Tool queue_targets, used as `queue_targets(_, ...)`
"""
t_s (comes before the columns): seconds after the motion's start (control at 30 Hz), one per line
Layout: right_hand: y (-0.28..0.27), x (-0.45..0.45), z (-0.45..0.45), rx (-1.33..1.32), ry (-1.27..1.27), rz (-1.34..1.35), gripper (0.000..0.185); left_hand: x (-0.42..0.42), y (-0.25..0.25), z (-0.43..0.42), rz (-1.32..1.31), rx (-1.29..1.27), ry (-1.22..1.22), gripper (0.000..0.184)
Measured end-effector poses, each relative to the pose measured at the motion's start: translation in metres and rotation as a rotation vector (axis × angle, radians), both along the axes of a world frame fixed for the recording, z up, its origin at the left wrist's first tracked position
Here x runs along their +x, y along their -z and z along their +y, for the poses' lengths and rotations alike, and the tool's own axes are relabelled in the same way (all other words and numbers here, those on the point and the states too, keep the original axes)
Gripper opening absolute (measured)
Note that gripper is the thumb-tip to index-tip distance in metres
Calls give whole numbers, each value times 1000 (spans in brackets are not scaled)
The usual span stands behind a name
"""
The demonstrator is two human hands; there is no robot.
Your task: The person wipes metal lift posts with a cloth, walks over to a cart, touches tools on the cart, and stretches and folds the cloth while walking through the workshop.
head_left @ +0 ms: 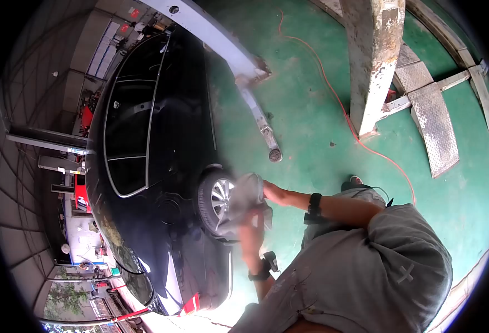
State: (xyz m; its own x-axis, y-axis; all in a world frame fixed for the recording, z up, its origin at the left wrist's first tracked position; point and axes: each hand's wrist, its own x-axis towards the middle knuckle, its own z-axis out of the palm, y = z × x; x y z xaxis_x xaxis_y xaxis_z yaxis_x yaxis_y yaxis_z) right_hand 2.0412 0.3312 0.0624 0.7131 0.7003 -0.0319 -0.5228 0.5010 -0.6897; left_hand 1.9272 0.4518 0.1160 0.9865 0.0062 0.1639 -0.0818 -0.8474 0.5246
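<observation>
A grey cloth [243,201], bunched up and smeared by motion, is between my two hands, in front of the rear wheel [210,191] of a black car [180,127]. My right hand [275,193] grips the cloth at its right side, the arm reaching in from the right with a black band on the wrist. Lower down, my left hand [252,223] holds the cloth too; its fingers are blurred and partly covered by the fabric. The cloth hides part of the tyre, and I cannot tell whether it touches the wheel.
A white lift arm [255,108] with a round pad stretches over the green floor [305,105]. Beyond it stand a worn lift post [373,61] and a metal tread-plate ramp [433,127]. An orange hose [333,91] snakes along the floor. My shoe [355,180] shows beside my trousers.
</observation>
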Motion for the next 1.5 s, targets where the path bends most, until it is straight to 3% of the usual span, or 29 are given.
queue_targets(0.03, -1, -2, 4, -15, -83, 39, 62, -1, 0, 0, -8, 6, -44, 15)
queue_targets(0.07, -2, 0, 10, 12, -101, 59, 59, 2, -6, -4, 19, 92, -20, 16)
queue_targets(0.17, -5, 14, 24, 43, 23, 215, 43, 15, 2, -10, 181, -23, 76, 21)
queue_targets(0.23, 47, 39, 49, 259, 79, 194, 34, 28, 5, -18, 291, -80, 93, 21)
queue_targets(0.3, 126, 72, 78, 396, 186, 300, 42, 53, -4, -19, 352, -81, 123, 18)
queue_targets(0.33, 70, 89, 43, 257, 274, 141, 40, 70, -17, -13, 262, -8, 162, 19)
queue_targets(0.4, 51, 130, 13, 74, 313, 194, 45, 113, -76, -1, 60, 97, 146, 19)
queue_targets(0.43, 44, 151, 4, 15, 347, 269, 45, 130, -134, -15, -78, 191, 40, 17)
queue_targets(0.47, 36, 172, -5, -41, 381, 346, 46, 140, -162, -10, -554, 199, 92, 14)
queue_targets(0.53, 45, 220, -12, 141, 347, 408, 37, 171, -215, 1, -1274, -52, 298, 24)
queue_targets(0.6, 42, 263, -17, 194, 347, 369, 31, 215, -253, -11, -1400, -302, 600, 24)
queue_targets(0.73, 32, 327, -27, 242, 388, 213, 27, 296, -262, -42, -1341, -560, 925, 24)
queue_targets(0.83, 50, 362, -31, 168, 408, 278, 28, 340, -260, -47, -1281, -659, 1007, 24)
queue_targets(0.93, 7, 369, -42, 120, 382, 464, 32, 377, -258, -42, -1241, -718, 1056, 24)
queue_targets(1.0, 9, 385, -38, 134, 338, 497, 32, 400, -255, -35, -1208, -745, 1086, 24)
queue_targets(1.13, 33, 424, -15, 216, 368, 543, 34, 446, -253, -11, -1168, -813, 1124, 24)
queue_targets(1.23, 84, 476, 1, 226, 473, 344, 39, 473, -251, 18, -1126, -841, 1155, 24)
queue_targets(1.33, 18, 517, -6, 11, 537, 525, 45, 498, -255, 55, -1054, -854, 1213, 24)
queue_targets(1.43, -50, 547, -5, 93, 641, 477, 48, 526, -253, 90, -970, -875, 1264, 24)
queue_targets(1.5, -53, 578, -2, 143, 742, 403, 51, 545, -251, 113, -908, -881, 1312, 25)
